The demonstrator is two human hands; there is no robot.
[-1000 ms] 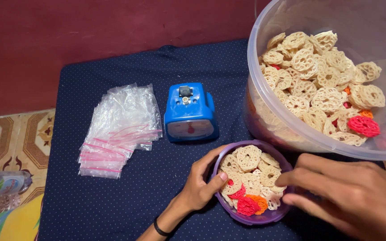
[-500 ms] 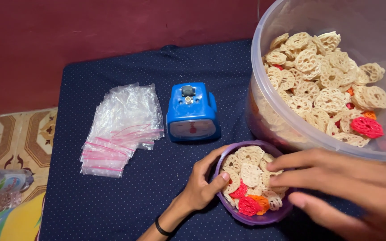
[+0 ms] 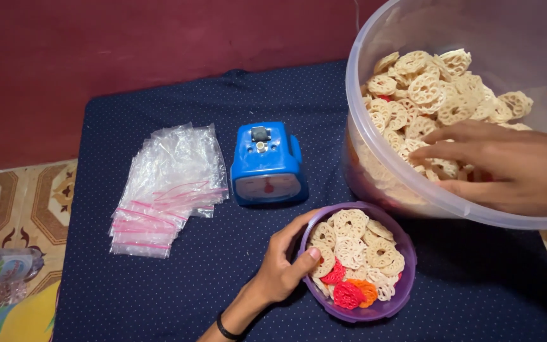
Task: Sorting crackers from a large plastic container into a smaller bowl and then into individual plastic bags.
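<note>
The right hand (image 3: 508, 164) reaches over the rim of the big clear plastic tub (image 3: 375, 158), fingers spread and slightly curled, resting on the heap of pale flower-shaped wheel crackers (image 3: 432, 88) inside; whether it pinches any of them I cannot tell, since the palm hides what lies beneath. The left hand (image 3: 283, 266) cups the near rim of the small round purple plastic bowl (image 3: 406, 253), thumb hooked over the edge and touching the crackers in it, fingers wrapped around the outer wall. The bowl sits on the table (image 3: 159, 297) under a dark blue dotted cloth, just in front of the tub and filled with more of the crackers, a few red and orange ones among them

These crackers look light, stiff and brittle, their lacy holes prone to snapping, so a loose scooping hold of several at once would likely suit better than a hard pinch. The bowl seems light and may slide on the cloth, hence a steadying hold at the rim

Beyond the bowl stands a small blue plastic kitchen scale (image 3: 267, 164), and to its left lies a fanned pile of clear zip bags with pink seals (image 3: 166, 190)
</note>
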